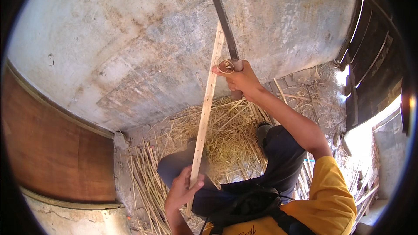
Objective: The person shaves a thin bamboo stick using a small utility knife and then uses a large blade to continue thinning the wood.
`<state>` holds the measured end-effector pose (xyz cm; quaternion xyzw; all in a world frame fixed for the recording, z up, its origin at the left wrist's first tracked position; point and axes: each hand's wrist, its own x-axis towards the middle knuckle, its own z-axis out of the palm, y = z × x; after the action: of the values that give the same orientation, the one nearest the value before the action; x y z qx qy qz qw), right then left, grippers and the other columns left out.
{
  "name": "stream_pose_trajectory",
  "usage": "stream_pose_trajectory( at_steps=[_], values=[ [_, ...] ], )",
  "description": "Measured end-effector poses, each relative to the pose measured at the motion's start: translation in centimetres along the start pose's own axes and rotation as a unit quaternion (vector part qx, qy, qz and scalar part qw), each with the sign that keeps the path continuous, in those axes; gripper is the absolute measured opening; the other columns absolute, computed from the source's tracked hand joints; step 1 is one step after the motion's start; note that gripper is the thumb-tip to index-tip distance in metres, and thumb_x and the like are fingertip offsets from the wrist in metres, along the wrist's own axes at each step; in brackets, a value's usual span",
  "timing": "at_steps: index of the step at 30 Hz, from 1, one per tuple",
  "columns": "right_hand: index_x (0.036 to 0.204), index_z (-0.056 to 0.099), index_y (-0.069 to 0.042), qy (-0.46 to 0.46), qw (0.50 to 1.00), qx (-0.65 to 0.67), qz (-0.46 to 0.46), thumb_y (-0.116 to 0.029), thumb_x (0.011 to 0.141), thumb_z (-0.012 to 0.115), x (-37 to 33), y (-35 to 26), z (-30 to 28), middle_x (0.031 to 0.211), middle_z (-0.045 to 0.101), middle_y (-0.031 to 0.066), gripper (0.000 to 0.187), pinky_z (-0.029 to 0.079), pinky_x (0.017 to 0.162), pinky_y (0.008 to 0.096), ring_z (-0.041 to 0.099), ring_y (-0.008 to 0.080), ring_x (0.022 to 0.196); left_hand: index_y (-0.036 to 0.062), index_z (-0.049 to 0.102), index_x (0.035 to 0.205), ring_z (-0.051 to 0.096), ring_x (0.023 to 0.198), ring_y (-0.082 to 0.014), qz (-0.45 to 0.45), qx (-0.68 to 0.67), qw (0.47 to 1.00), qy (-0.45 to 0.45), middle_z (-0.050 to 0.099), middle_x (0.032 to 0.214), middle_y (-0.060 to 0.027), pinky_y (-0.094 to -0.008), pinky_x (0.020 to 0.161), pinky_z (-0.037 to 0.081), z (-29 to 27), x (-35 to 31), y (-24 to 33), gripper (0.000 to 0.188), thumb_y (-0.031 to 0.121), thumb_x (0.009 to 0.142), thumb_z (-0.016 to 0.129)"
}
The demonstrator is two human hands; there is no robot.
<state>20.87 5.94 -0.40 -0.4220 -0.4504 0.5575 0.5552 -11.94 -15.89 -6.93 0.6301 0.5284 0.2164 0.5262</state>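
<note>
My right hand (244, 78) is closed round the handle of a long dark-bladed machete (223, 15), whose blade points up and away from me. A thin pale curl of shaving (228, 65) sits by the blade's base, at my right thumb. A long, pale bamboo strip (204, 119) slants from near my lap up to beside the blade. Its lower part is gripped by my left hand (184, 190), with the fingers closed round it. The strip's upper part passes against my right thumb, left of the machete, and shows evenly spaced small dark marks.
Loose straw and shavings (226, 137) cover the floor between my bent legs. Several thin split sticks (150, 182) lie at my left. A stained grey wall (143, 56) stands ahead, a brown wooden panel (58, 148) at left, and dark slatted boards (374, 61) at right.
</note>
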Motion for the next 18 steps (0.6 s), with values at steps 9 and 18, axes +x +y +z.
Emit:
stream_pose_trajectory(
  at_steps=[9, 18],
  values=[
    [0.089, 0.073, -0.005, -0.015, 0.999, -0.029, -0.020, -0.038, 0.090, 0.084, -0.9, -0.3, -0.6, 0.057, 0.046, -0.0071, 0.035, 0.032, 0.046, 0.0283, 0.041, 0.0052, 0.049, -0.0021, 0.050, 0.138, 0.067, 0.073, -0.0137, 0.070, -0.266, 0.953, -0.124, 0.067, 0.091, -0.0075, -0.0261, 0.064, 0.055, 0.9, 7.2, 3.2, 0.038, 0.026, 0.113, 0.049],
    [0.106, 0.070, -0.014, 0.011, 0.856, -0.429, -0.288, -0.019, 0.088, 0.075, -0.7, 2.0, -3.1, 0.063, 0.063, 0.0096, 0.019, 0.052, 0.060, 0.0404, 0.066, 0.0260, 0.060, 0.0050, 0.060, 0.104, 0.036, 0.054, -0.0030, 0.044, -0.139, 0.983, 0.110, 0.042, 0.067, 0.0065, -0.0232, 0.049, 0.029, 2.7, 9.5, 4.9, 0.039, 0.041, 0.113, 0.048]
  ],
)
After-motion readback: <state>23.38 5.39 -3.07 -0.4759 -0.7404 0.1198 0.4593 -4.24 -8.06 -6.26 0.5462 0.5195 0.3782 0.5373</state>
